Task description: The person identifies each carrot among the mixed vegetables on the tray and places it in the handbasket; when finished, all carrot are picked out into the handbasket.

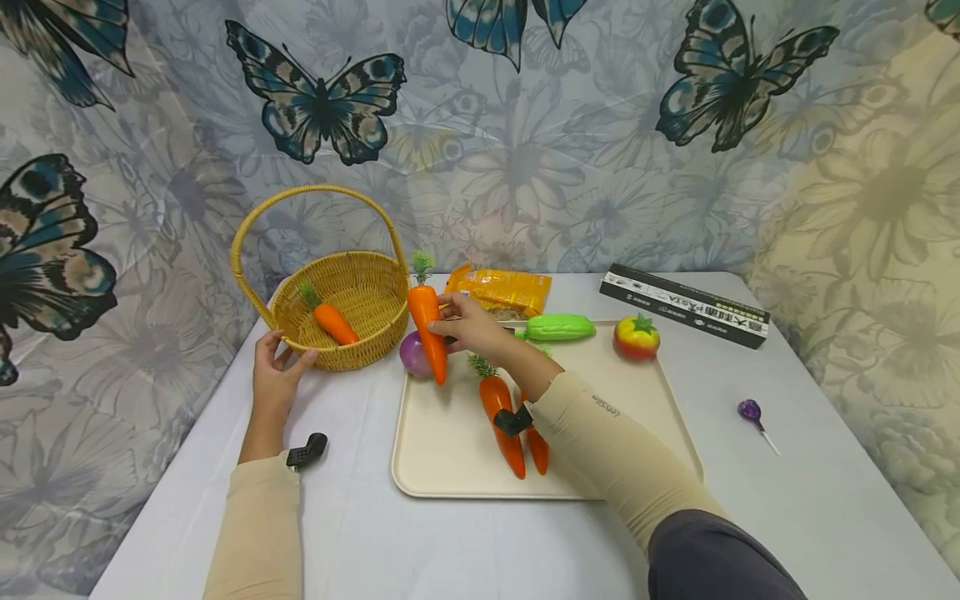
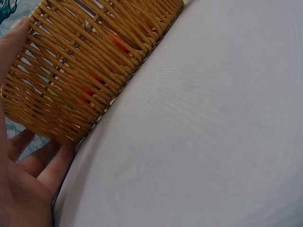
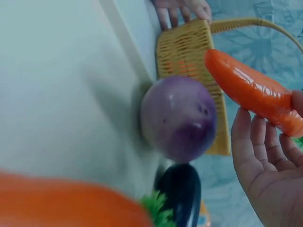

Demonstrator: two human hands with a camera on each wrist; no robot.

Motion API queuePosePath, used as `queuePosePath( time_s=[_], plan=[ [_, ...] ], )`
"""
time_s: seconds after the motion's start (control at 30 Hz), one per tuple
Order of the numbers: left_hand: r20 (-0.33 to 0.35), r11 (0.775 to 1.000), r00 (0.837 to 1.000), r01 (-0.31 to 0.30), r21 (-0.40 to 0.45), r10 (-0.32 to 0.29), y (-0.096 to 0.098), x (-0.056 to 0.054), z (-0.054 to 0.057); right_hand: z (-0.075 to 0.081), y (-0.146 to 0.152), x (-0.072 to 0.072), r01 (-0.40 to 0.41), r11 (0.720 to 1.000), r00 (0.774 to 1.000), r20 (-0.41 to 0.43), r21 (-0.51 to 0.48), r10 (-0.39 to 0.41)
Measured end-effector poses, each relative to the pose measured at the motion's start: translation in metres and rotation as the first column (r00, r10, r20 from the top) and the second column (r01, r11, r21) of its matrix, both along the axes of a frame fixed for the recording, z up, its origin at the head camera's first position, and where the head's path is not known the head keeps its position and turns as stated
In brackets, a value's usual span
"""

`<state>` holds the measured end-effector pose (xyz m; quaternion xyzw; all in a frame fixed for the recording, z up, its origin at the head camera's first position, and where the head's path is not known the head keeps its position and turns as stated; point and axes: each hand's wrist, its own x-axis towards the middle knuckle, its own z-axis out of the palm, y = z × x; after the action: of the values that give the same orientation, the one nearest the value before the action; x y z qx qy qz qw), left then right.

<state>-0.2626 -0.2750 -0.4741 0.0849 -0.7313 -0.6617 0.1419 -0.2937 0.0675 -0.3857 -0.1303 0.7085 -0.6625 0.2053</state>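
My right hand (image 1: pixel 480 327) holds an orange toy carrot (image 1: pixel 424 312) with a green top between thumb and fingers, upright beside the basket's right side. The yellow wicker basket (image 1: pixel 352 360) has a tall arched handle, and a second carrot (image 1: pixel 335 323) lies inside it. My left hand (image 1: pixel 276 371) grips the basket's near left side; in the left wrist view its thumb lies at the rim and its fingers near the base. Below the held carrot sits a round purple vegetable (image 3: pixel 177 118), with a dark eggplant (image 3: pixel 182 196) near it in the right wrist view.
A cream tray (image 1: pixel 442 462) bears two more carrots (image 1: pixel 502 425), partly under my right forearm, a green ridged vegetable (image 1: pixel 558 327) and a red-yellow tomato (image 1: pixel 636 337). Behind lies an orange packet (image 1: pixel 513 290). To the right are a black pasta box (image 1: pixel 686 306) and a purple lollipop (image 1: pixel 750 410).
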Motion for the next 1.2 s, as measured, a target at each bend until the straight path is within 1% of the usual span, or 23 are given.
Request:
queuePosePath(
  time_s=[0.1, 0.27, 0.47, 0.6, 0.7, 0.9, 0.97, 1.07, 1.1, 1.2],
  plan=[
    [0.001, 1.000, 1.000, 0.000, -0.008, 0.000, 0.000, 0.000, 0.000, 0.004, -0.013, -0.007, -0.008, 1.000, 1.000, -0.005, 0.019, 0.008],
    [-0.011, 0.999, 1.000, 0.003, -0.044, -0.003, -0.001, 0.000, -0.004, 0.010, -0.035, -0.018, -0.024, 0.999, 0.999, -0.026, 0.042, 0.025],
    [0.009, 0.995, 1.000, -0.014, -0.101, 0.015, -0.001, -0.002, -0.005, 0.016, -0.056, -0.031, -0.053, 0.997, 0.998, -0.029, 0.064, 0.054],
    [0.009, 0.994, 1.000, 0.004, -0.110, -0.003, 0.000, -0.004, -0.004, 0.019, -0.065, -0.043, -0.043, 0.996, 0.998, -0.042, 0.074, 0.047],
    [0.007, 0.994, 1.000, 0.023, -0.108, -0.022, 0.001, -0.004, 0.000, 0.019, -0.073, -0.051, -0.025, 0.998, 0.999, -0.027, 0.063, 0.027],
    [-0.035, 0.991, 0.998, 0.048, -0.129, -0.052, 0.006, 0.003, 0.021, 0.019, -0.093, -0.064, -0.011, 1.000, 0.999, 0.029, -0.028, 0.012],
    [-0.044, 0.992, 0.998, 0.048, -0.121, -0.053, 0.007, 0.005, 0.023, 0.018, -0.099, -0.067, -0.006, 0.999, 0.999, 0.032, -0.042, 0.007],
    [-0.044, 0.994, 0.998, 0.042, -0.102, -0.047, 0.003, 0.000, 0.013, 0.017, -0.106, -0.069, 0.012, 0.998, 1.000, 0.028, -0.054, -0.011],
    [-0.037, 0.995, 0.998, 0.040, -0.095, -0.043, 0.003, 0.000, 0.013, 0.017, -0.108, -0.071, 0.016, 0.998, 0.999, 0.028, -0.054, -0.014],
    [-0.034, 0.997, 0.999, 0.031, -0.075, -0.034, 0.001, -0.004, 0.003, 0.016, -0.109, -0.074, 0.038, 0.998, 0.999, 0.015, -0.058, -0.037]
  ],
)
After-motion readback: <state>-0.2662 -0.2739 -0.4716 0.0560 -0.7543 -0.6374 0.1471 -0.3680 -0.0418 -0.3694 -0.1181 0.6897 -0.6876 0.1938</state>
